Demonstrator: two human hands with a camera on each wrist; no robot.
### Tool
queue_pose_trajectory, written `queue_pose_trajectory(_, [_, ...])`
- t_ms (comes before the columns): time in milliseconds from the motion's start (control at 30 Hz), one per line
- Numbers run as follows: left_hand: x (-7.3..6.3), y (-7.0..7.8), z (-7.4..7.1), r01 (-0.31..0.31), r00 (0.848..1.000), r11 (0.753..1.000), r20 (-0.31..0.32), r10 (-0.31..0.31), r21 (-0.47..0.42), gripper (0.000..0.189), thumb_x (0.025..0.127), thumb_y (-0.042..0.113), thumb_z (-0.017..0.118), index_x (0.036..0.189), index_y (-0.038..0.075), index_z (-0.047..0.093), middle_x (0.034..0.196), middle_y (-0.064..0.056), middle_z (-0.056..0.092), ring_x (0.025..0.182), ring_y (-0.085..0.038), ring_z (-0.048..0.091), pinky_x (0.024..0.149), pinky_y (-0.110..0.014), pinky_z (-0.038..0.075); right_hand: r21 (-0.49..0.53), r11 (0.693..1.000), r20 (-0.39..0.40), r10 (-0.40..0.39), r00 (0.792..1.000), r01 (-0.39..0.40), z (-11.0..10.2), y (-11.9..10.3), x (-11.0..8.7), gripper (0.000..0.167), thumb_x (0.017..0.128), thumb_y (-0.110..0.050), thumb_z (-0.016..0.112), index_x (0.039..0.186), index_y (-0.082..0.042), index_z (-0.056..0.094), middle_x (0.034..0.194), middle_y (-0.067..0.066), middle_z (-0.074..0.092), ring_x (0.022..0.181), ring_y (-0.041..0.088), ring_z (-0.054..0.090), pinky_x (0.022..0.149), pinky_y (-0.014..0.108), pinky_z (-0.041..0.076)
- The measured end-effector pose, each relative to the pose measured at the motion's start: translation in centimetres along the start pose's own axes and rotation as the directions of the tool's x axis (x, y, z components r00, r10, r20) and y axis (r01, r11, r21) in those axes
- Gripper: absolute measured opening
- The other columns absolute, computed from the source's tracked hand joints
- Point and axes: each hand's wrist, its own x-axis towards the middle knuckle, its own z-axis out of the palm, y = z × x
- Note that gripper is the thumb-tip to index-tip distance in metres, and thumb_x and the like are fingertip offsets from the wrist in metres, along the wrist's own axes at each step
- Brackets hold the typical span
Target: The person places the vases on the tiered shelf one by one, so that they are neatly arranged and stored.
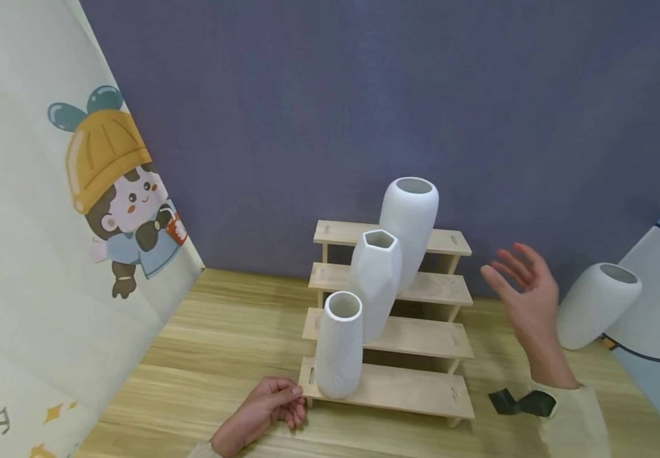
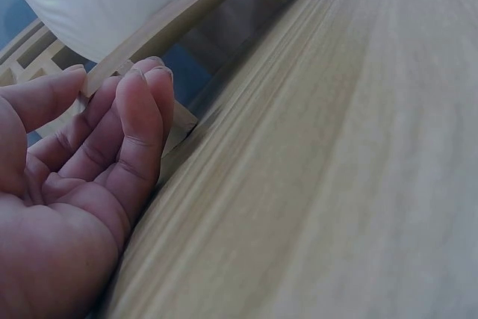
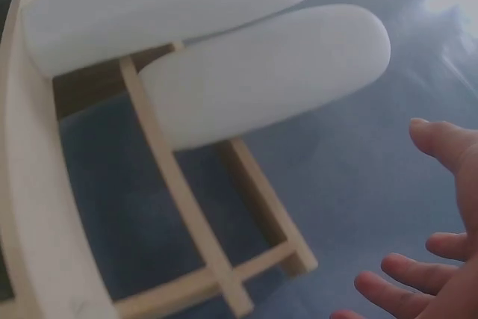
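Observation:
A light wooden stepped stand [image 1: 415,388] stands on the table, with three white vases on it. The short textured vase [image 1: 338,356] is on the lowest step, at its left end. Behind it rise a faceted vase [image 1: 377,280] and a tall smooth vase [image 1: 412,216], each on a higher step. My left hand [image 1: 266,406] pinches the left front corner of the lowest step, thumb [image 2: 48,98] above and fingers curled at the edge. To the stand's right, my right hand [image 1: 527,296] is raised with fingers spread, holding nothing.
A fourth white vase [image 1: 596,305] stands on the wood-grain table [image 1: 203,356] at the right, beyond my right hand. A dark blue-grey backdrop [image 1: 261,140] rises behind the stand. A printed cartoon curtain [image 1: 14,210] borders the left side. A black strap [image 1: 521,403] hangs at my right cuff.

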Motion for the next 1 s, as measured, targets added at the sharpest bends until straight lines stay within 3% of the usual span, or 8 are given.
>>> queue_pose_trajectory(233, [0.0, -0.1, 0.0, -0.022, 1.0, 1.0, 0.015, 0.022, -0.01, 0.023, 0.105, 0.012, 0.047, 0.093, 0.011, 0.066, 0.082, 0.006, 0.076, 0.072, -0.003, 0.071, 0.063, -0.017, 0.058, -0.058, 0.995, -0.037, 0.075, 0.996, -0.077, -1.3, 2.0, -0.4, 0.07, 0.093, -0.019, 0.072, 0.153, -0.025, 0.036, 0.142, -0.011, 0.058, 0.104, -0.014, 0.057, 0.08, 0.0, 0.045])
queue_pose_trajectory(433, [0.0, -0.1, 0.0, -0.021, 1.0, 1.0, 0.01, 0.021, -0.008, 0.023, 0.105, 0.012, 0.048, 0.092, 0.011, 0.066, 0.082, 0.006, 0.076, 0.072, -0.004, 0.071, 0.063, -0.017, 0.058, -0.062, 0.987, -0.075, 0.146, 0.986, -0.151, -2.6, 3.8, -0.6, 0.07, 0.093, -0.021, 0.072, 0.152, -0.028, 0.036, 0.139, -0.017, 0.058, 0.1, -0.018, 0.055, 0.078, -0.001, 0.043])
queue_pose_trajectory(667, [0.1, -0.1, -0.2, -0.013, 1.0, 1.0, -0.003, 0.013, -0.003, 0.023, 0.105, 0.012, 0.048, 0.092, 0.011, 0.066, 0.08, 0.006, 0.076, 0.071, -0.004, 0.07, 0.062, -0.017, 0.058, 0.083, 0.968, -0.119, 0.244, 0.962, -0.236, -4.1, 5.0, -0.9, 0.072, 0.089, -0.018, 0.076, 0.15, -0.026, 0.04, 0.132, -0.017, 0.061, 0.098, -0.014, 0.058, 0.074, -0.002, 0.045])
queue_pose_trajectory(800, [0.1, 0.0, -0.1, -0.009, 1.0, 1.0, -0.007, 0.009, -0.002, 0.023, 0.105, 0.012, 0.048, 0.092, 0.011, 0.066, 0.08, 0.006, 0.076, 0.071, -0.003, 0.07, 0.062, -0.017, 0.058, 0.121, 0.961, -0.14, 0.263, 0.955, -0.247, -5.0, 5.9, -1.3, 0.072, 0.088, -0.015, 0.077, 0.15, -0.024, 0.041, 0.121, -0.023, 0.061, 0.097, -0.013, 0.058, 0.073, -0.002, 0.044])
queue_pose_trajectory(1000, [0.0, 0.0, 0.0, -0.014, 1.0, 1.0, 0.004, 0.014, -0.003, 0.023, 0.105, 0.012, 0.048, 0.092, 0.011, 0.066, 0.081, 0.006, 0.076, 0.071, -0.003, 0.07, 0.063, -0.017, 0.058, 0.162, 0.947, -0.183, 0.305, 0.935, -0.277, -6.3, 7.3, -1.5, 0.072, 0.086, -0.012, 0.078, 0.148, -0.023, 0.044, 0.118, -0.023, 0.062, 0.093, -0.013, 0.059, 0.07, -0.001, 0.046])
